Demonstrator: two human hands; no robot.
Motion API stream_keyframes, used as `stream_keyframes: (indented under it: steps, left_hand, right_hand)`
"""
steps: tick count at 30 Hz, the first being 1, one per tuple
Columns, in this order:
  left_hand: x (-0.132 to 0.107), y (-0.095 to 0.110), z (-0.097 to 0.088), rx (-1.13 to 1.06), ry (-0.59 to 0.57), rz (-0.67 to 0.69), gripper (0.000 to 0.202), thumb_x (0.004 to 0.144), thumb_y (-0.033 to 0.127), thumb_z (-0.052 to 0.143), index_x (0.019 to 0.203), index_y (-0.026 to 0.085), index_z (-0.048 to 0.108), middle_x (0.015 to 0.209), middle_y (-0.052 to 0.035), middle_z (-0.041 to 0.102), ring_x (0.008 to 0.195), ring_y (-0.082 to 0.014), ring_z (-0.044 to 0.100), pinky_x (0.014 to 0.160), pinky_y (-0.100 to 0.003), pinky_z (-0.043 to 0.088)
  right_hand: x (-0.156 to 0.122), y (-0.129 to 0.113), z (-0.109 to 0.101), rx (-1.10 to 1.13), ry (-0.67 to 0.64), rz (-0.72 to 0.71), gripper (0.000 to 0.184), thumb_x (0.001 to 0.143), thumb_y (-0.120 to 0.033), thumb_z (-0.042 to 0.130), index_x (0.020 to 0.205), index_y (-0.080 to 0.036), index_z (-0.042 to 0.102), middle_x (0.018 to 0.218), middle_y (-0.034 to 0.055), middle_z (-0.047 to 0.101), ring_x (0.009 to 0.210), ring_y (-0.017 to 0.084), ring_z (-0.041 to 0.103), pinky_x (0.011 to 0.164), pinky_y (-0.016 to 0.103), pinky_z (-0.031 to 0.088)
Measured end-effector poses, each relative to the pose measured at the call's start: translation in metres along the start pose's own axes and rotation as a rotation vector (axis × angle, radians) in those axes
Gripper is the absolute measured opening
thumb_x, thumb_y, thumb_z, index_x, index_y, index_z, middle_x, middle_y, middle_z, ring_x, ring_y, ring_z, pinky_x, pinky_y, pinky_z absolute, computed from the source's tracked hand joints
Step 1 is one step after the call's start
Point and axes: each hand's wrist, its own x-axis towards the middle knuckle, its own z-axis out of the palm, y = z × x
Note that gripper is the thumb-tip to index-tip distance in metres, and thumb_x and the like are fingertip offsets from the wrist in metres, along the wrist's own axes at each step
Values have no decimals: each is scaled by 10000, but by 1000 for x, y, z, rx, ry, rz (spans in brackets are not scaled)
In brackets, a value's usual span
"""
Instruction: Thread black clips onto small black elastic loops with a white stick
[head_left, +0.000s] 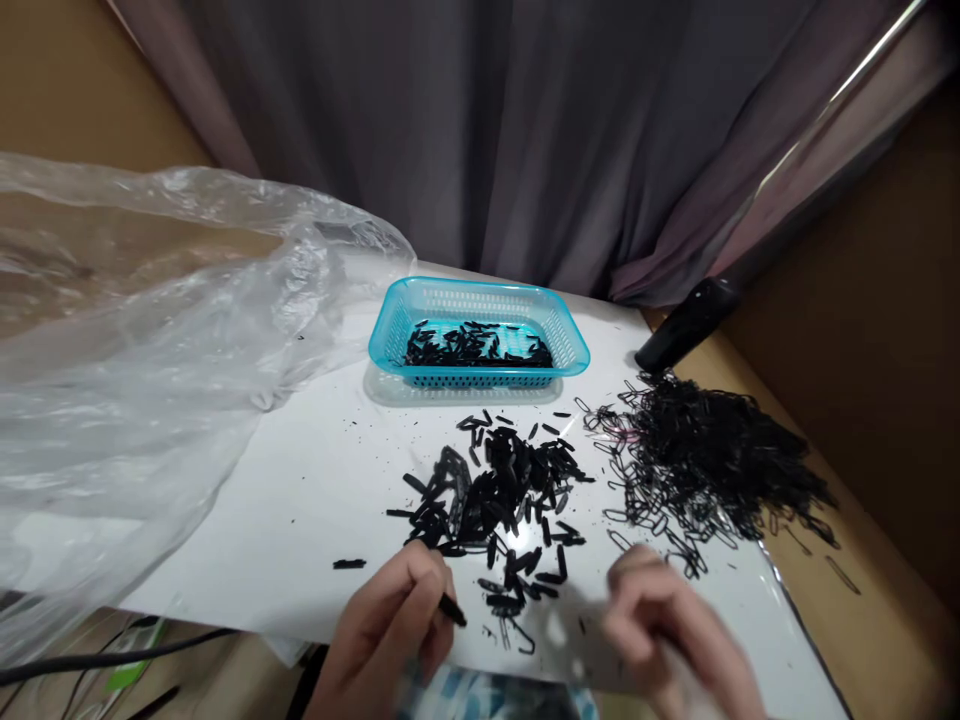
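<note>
My left hand [397,615], at the table's front edge, pinches a small narrow black strip [451,609] between thumb and fingers. My right hand [664,620] is over the table's front right part, fingers curled in and blurred by motion; whatever they hold is hidden. Between and beyond the hands lies a loose heap of short black strips [510,480]. To the right is a tangled pile of thin black wire-like loops [712,450], nearest my right hand. One separate black piece [349,564] lies left of my left hand.
A blue perforated basket [480,372] holding more black strips stands behind the heap. Clear plastic sheeting [150,400] covers the left side. A black cylindrical object [686,325] leans at the back right. A grey curtain [465,130] hangs behind the white table [300,520].
</note>
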Motion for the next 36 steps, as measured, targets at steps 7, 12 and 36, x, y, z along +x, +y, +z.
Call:
stream_keyframes:
  steps: [7, 12, 36]
  left_hand:
    - [19, 10, 7, 671, 13, 432, 148, 948, 221, 499, 816, 217, 566, 729, 8, 590, 676, -154, 566, 628, -259, 443]
    - [25, 2, 8, 865, 96, 620, 147, 898, 160, 572, 1035, 212, 579, 959, -43, 669, 903, -212, 615, 820, -336, 449]
    - [32, 7, 29, 1053, 54, 585, 186, 958, 93, 442, 878, 182, 583, 1075, -89, 666, 1042, -252, 588, 844, -378, 288]
  right_hand:
    - [30, 39, -68, -529, 190, 95, 109, 948, -277, 549, 905, -230, 637, 861, 31, 610, 721, 178, 564, 590, 259, 412]
    - [29, 42, -56, -505, 279, 146, 158, 913, -368, 631, 832, -232, 623, 808, 6, 611, 708, 170, 542, 564, 251, 378]
    - [-12, 8, 1, -28, -60, 67, 524, 992, -614, 293, 1072, -309, 712, 865, 52, 676, 720, 197, 629, 559, 274, 486]
